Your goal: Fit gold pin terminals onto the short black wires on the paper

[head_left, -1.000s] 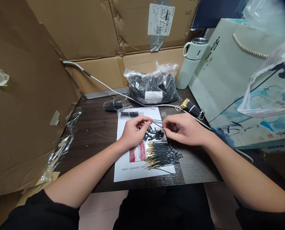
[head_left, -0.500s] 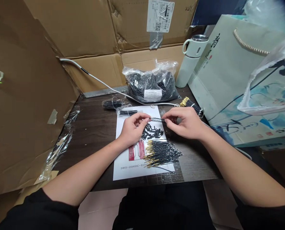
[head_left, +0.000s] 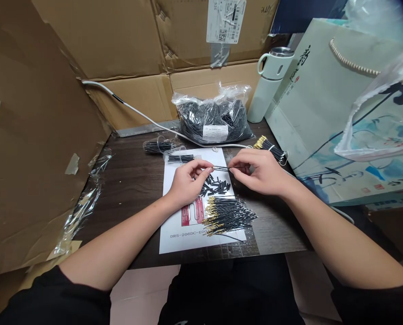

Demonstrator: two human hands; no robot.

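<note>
1. Near edge of table (head_left: pixel 133 180): white sheet (head_left: pixel 174 241); on it a loose heap of black gold-tipped wires (head_left: pixel 229 216).
2. Mid-sheet: scatter of short black sleeves (head_left: pixel 218 186).
3. Just above the sleeves: left hand (head_left: pixel 187 181) and right hand (head_left: pixel 262 172) each pinch one end of a thin black wire (head_left: pixel 225 168) between thumb and forefinger; other fingers curled.
4. Far right edge: banded wire bundle (head_left: pixel 270 149).
5. Far edge: clear bag of black parts (head_left: pixel 215 119); pale flask (head_left: pixel 269 83) at the far right corner.

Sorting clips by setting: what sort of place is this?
Likely a makeshift small-parts assembly bench in a storeroom: cardboard boxes wall it in, with a bag of black sleeves and gold-tipped wires.
</note>
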